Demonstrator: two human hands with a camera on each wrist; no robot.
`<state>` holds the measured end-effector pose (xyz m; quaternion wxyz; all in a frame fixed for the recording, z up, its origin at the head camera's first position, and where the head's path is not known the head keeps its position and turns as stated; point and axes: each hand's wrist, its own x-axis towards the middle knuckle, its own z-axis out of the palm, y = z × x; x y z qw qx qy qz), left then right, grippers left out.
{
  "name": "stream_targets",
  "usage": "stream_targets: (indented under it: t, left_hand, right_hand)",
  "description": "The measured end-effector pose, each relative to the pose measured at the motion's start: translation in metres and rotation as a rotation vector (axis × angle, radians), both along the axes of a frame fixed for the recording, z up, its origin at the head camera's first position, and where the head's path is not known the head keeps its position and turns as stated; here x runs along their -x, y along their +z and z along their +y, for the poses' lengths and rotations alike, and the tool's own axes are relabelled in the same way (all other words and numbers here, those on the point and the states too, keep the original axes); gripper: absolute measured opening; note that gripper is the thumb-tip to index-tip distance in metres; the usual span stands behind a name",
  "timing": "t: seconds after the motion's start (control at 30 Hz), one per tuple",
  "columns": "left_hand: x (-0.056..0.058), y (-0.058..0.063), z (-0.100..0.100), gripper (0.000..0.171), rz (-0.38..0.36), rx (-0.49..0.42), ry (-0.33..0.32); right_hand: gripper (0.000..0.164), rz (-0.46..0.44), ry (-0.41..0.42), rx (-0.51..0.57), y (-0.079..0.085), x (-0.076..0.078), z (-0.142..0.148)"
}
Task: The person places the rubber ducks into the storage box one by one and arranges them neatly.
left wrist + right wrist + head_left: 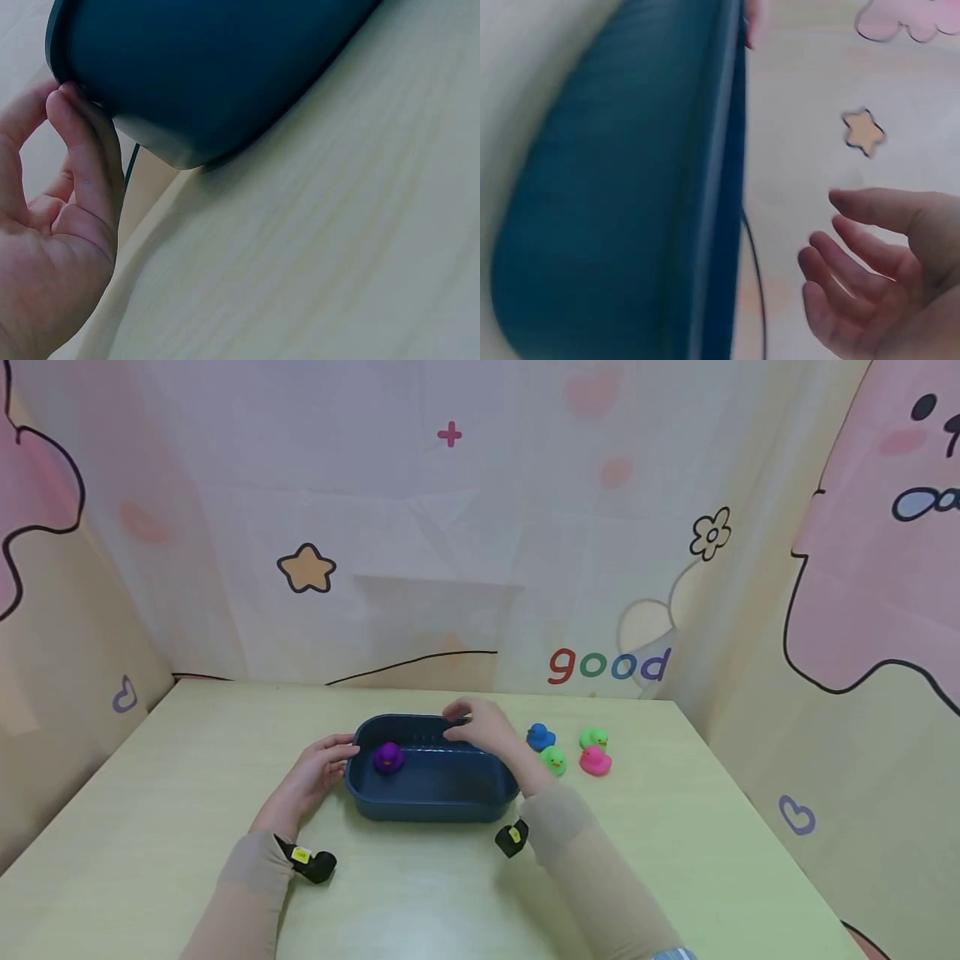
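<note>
A dark blue rectangular basin (431,811) sits on the table with a purple rubber duck (388,757) inside, toward its left end. At the basin's left end, my left hand (321,767) pinches the rim between thumb and fingertips. The left wrist view shows those fingers (82,142) bent against the basin's edge. My right hand (486,727) hovers over the basin's back right part with loosely bent, spread fingers and nothing in them. In the right wrist view this hand (885,270) is apart from the basin wall (607,195).
Right of the basin stand a blue duck (540,737), a green duck (554,761), another green duck (593,738) and a pink duck (596,761). A printed curtain (420,510) hangs behind the pale table (405,893).
</note>
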<state>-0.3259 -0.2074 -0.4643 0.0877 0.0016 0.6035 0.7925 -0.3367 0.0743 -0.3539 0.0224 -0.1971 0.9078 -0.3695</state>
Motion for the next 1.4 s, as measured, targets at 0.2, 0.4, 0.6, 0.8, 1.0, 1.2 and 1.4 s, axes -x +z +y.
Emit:
stream_targets:
  t: [0.2,0.4,0.6,0.8,1.0,1.2,1.4]
  left_hand:
    - [0.001,0.001,0.004,0.014,0.004,0.021,0.0]
    - [-0.003,0.002,0.003,0.013,0.004,0.009,-0.007]
    - [-0.004,0.002,0.001,0.013,0.004,0.001,-0.01]
    - [-0.004,0.002,0.001,0.013,0.01,0.012,-0.01]
    - [-0.004,0.002,0.001,0.013,0.003,0.018,-0.011]
    - [-0.003,0.002,0.0,0.015,-0.006,0.011,-0.02]
    - [-0.003,0.002,0.0,0.015,-0.005,0.01,-0.021]
  right_hand:
    - [0.03,0.112,-0.226,0.114,0.012,-0.004,0.047]
    - [0.03,0.099,-0.453,0.192,0.008,0.004,0.097]
    - [0.033,0.02,-0.574,0.196,-0.009,0.01,0.133]
    - [0.039,-0.038,-0.639,0.188,-0.026,0.008,0.152]
    - [0.045,-0.126,-0.704,0.195,-0.04,0.007,0.164]
    - [0.054,-0.22,-0.741,0.136,-0.049,0.007,0.172]
    - [0.059,-0.227,-0.729,0.038,-0.057,0.003,0.176]
